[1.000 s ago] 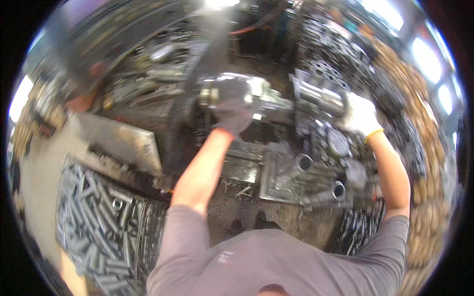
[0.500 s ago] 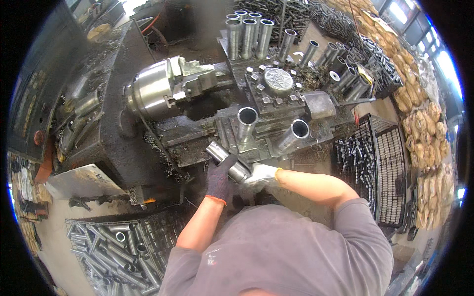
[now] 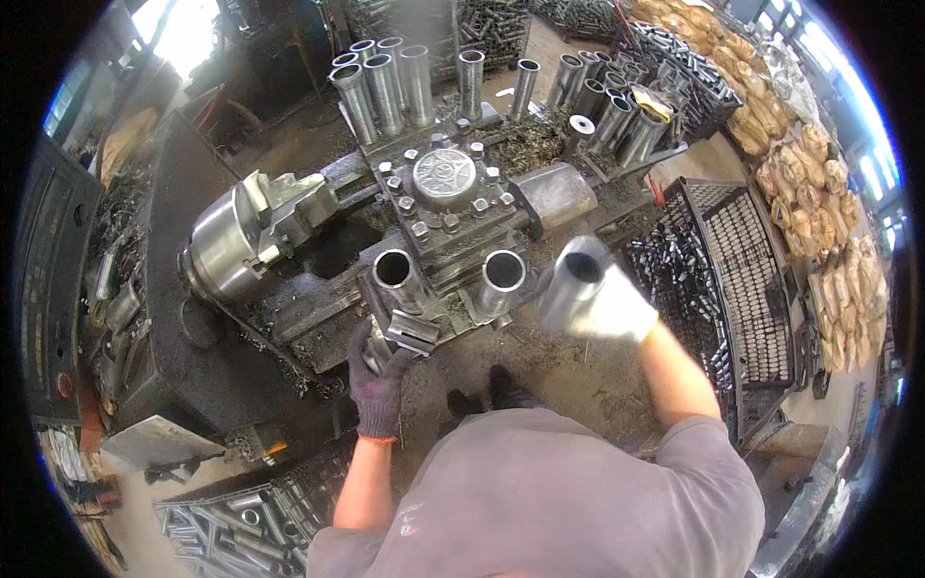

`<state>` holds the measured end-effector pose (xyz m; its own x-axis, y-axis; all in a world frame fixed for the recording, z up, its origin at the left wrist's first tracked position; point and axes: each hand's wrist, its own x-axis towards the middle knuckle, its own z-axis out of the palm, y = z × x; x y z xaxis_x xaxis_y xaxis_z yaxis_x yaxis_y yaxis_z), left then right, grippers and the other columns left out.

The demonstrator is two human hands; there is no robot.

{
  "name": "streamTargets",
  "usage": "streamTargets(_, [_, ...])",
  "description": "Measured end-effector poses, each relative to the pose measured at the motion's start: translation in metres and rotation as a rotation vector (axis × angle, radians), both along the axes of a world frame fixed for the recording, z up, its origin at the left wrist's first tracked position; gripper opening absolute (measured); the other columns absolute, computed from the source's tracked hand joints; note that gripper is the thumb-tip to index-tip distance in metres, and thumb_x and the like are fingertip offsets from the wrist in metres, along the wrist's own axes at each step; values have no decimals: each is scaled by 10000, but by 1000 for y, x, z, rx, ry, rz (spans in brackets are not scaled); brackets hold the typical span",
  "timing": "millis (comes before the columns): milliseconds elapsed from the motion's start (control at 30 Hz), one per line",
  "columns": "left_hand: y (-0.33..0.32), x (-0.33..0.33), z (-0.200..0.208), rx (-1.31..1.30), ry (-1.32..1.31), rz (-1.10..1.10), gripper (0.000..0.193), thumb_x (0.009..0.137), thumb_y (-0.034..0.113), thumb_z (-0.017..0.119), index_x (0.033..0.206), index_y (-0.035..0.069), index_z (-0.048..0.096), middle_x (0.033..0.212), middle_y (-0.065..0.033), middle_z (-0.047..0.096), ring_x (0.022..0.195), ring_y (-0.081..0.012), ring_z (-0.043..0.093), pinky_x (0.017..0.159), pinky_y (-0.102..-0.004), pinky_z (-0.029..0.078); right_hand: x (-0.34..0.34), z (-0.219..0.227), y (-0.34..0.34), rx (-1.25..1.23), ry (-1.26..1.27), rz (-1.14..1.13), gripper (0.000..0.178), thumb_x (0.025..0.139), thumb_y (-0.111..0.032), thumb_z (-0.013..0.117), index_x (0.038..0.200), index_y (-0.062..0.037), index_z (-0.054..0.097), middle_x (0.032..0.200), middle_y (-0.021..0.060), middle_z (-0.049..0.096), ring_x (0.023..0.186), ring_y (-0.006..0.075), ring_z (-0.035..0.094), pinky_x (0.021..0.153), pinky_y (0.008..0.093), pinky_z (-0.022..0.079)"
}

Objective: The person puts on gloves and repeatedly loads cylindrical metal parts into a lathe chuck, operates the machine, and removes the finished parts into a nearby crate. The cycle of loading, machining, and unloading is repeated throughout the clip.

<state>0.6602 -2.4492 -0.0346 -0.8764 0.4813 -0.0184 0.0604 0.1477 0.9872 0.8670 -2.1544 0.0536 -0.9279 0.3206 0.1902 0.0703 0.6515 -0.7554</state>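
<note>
Right grip, white-gloved, is clenching a steel tube, long axis pointing up-left, open end far. Left grip, dark-gloved, is grasping a lever at the tool block, nearer the lathe chuck on the left. Half a second earlier both hands were meeting on the tube; now it is lying right of the block.

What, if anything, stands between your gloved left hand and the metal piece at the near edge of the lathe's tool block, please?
Nothing visible does. The left hand in its dark glove is already on the metal piece, just below the left open tube. The right hand holds a steel tube off to the side.
</note>
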Motion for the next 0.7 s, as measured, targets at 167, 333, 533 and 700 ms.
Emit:
streamTargets(167, [61,-39,42,-171,551,-62,861,786,299,969,1490,46,541,1409,-148,675,1240,-281,685,1054,-403,549,-49,-7,130,-208,274,-412,438,794,-208,932,1115,4,722,978,87,785,906,199,759,884,355,622])
streamTargets(333, [73,-71,29,-179,424,-68,649,830,321,943,1358,64,667,1309,-117,718,1175,-236,695,1026,-384,547,-79,-18,163,-150,54,-492,635,762,-347,959,1244,-23,703,1126,125,781,992,223,746,939,376,591])
streamTargets(533, [25,-95,30,443,-171,138,490,960,174,816,1387,46,613,1195,-80,695,1051,-183,677,937,-336,554,-32,98,7,325,-44,-848,387,957,-291,775,1224,-15,732,1083,214,777,955,251,791,819,399,646])
streamTargets(700, [-29,-81,36,502,-400,53,475,981,213,780,1395,58,604,1183,-77,699,1044,-195,694,912,-352,578,-123,93,-153,319,43,234,753,765,-168,879,1438,-52,562,1355,203,657,1139,373,715,913,451,612])
